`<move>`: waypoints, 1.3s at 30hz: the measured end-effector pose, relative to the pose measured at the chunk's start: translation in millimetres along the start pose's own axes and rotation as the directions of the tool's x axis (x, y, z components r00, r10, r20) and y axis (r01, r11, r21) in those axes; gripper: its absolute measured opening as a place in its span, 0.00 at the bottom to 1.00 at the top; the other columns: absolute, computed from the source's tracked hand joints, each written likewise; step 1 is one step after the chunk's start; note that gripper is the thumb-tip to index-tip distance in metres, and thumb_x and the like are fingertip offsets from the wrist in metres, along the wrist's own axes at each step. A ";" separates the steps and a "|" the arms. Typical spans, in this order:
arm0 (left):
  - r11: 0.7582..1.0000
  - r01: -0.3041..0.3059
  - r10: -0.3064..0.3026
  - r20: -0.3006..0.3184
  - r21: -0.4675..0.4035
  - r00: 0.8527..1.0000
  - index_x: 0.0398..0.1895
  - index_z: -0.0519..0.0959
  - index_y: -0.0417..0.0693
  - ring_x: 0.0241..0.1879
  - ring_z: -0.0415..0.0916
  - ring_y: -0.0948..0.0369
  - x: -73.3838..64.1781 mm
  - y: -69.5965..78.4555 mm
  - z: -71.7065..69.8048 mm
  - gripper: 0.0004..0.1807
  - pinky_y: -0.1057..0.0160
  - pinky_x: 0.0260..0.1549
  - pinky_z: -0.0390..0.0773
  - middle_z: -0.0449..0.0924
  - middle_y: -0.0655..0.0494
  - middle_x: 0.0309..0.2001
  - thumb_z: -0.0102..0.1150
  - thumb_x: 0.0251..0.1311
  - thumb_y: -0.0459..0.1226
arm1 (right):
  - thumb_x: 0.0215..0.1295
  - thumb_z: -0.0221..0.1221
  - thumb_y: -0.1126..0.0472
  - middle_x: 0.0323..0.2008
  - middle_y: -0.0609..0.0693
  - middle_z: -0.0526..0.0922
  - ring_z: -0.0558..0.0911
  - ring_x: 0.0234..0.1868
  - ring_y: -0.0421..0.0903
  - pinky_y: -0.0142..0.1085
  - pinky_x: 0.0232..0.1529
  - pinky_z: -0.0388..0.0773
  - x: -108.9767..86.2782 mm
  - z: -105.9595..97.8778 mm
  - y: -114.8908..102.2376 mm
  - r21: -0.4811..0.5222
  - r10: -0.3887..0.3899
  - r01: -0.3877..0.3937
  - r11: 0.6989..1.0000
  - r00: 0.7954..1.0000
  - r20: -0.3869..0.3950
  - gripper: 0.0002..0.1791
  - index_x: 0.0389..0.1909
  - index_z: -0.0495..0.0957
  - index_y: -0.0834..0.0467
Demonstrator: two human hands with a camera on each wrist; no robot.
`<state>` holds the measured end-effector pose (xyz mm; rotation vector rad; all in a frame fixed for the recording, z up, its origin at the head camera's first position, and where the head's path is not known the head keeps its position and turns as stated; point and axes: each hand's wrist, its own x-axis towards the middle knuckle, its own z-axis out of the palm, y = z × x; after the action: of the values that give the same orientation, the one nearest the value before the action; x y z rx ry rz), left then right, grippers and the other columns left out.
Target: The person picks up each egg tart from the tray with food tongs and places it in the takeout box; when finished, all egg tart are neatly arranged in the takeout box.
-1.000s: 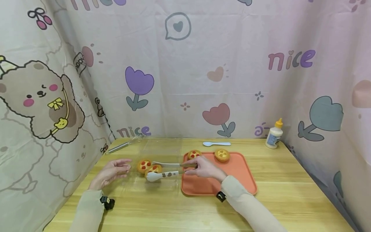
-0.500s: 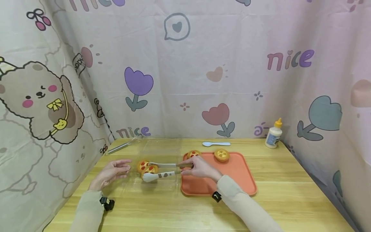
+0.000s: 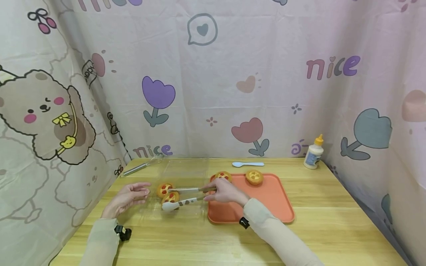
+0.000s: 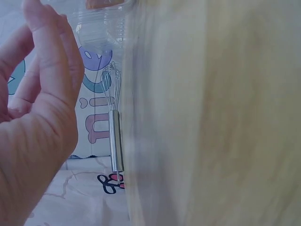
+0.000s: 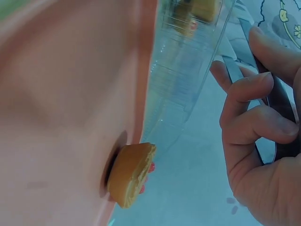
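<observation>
1. The tray (image 3: 276, 199) is orange-pink.
2. The tarts (image 3: 165, 190) are yellow-brown with red spots.
3. The tongs (image 3: 181, 201) are white with brown patches.
4. The glue bottle (image 3: 313, 155) is white with a yellow cap.

My right hand (image 3: 223, 192) is gripping the tongs (image 3: 184, 195) over the clear box (image 3: 176, 210), which is sitting left of the tray (image 3: 273, 203) near the table's (image 3: 332, 229) middle. Two tarts (image 3: 168, 193) are lying in the box between the tong tips. My left hand (image 3: 128, 197) is resting at the box's left side. Two more tarts (image 3: 254, 177) are sitting along the tray's back edge. A spoon (image 3: 247, 164) is lying behind the tray, a bottle (image 3: 314, 153) is standing at the back right corner, and a whisk (image 3: 139, 167) is lying at the back left corner.
</observation>
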<state>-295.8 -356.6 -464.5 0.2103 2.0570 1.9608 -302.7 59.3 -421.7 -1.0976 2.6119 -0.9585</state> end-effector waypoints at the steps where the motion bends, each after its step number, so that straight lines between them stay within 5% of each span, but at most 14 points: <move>1: 1.000 0.002 -0.002 -0.004 0.000 1.000 0.68 0.66 0.35 0.41 0.82 0.60 -0.3 0.2 0.1 0.27 0.61 0.45 0.86 0.81 0.51 0.47 0.57 0.67 0.31 | 0.62 0.67 0.51 0.47 0.47 0.87 0.75 0.29 0.36 0.26 0.33 0.72 0.7 -0.4 -0.6 -0.009 0.005 -0.005 1.000 1.000 0.004 0.21 0.56 0.82 0.49; 11: 1.000 0.020 -0.019 -0.033 0.022 0.999 0.69 0.63 0.33 0.42 0.82 0.60 -2.6 -1.4 -2.4 0.29 0.62 0.45 0.86 0.82 0.53 0.47 0.57 0.67 0.32 | 0.59 0.68 0.49 0.50 0.48 0.86 0.83 0.51 0.47 0.29 0.45 0.77 2.4 -3.3 -0.3 0.030 0.024 -0.025 0.999 0.999 0.030 0.25 0.58 0.80 0.48; 21: 1.000 0.012 -0.012 -0.009 0.003 1.000 0.70 0.61 0.32 0.42 0.83 0.61 -0.4 -0.3 -2.1 0.30 0.62 0.44 0.86 0.82 0.52 0.47 0.57 0.67 0.31 | 0.59 0.68 0.50 0.52 0.47 0.85 0.84 0.50 0.46 0.27 0.41 0.76 2.4 -17.0 14.3 0.093 -0.031 0.026 0.995 0.998 0.048 0.25 0.58 0.81 0.51; 29: 1.000 0.007 -0.007 -0.012 0.010 1.000 0.69 0.62 0.32 0.42 0.82 0.61 -0.3 0.0 -1.6 0.29 0.62 0.44 0.86 0.81 0.52 0.48 0.56 0.67 0.31 | 0.61 0.67 0.53 0.51 0.46 0.85 0.81 0.43 0.42 0.31 0.45 0.78 2.8 -26.0 18.8 0.029 -0.065 0.063 0.998 0.994 0.092 0.22 0.57 0.81 0.49; 39: 1.000 0.019 -0.019 0.005 -0.020 1.000 0.69 0.64 0.34 0.41 0.83 0.61 1.8 0.6 -1.5 0.27 0.63 0.43 0.86 0.83 0.53 0.46 0.56 0.67 0.30 | 0.60 0.69 0.56 0.47 0.47 0.87 0.84 0.51 0.51 0.31 0.49 0.82 6.8 -16.5 16.2 0.073 -0.048 0.043 0.996 0.996 0.071 0.19 0.53 0.84 0.51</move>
<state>-298.0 -357.5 -464.0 0.1904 2.0278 1.9670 -323.2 71.5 -418.0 -1.1567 2.4853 -0.9931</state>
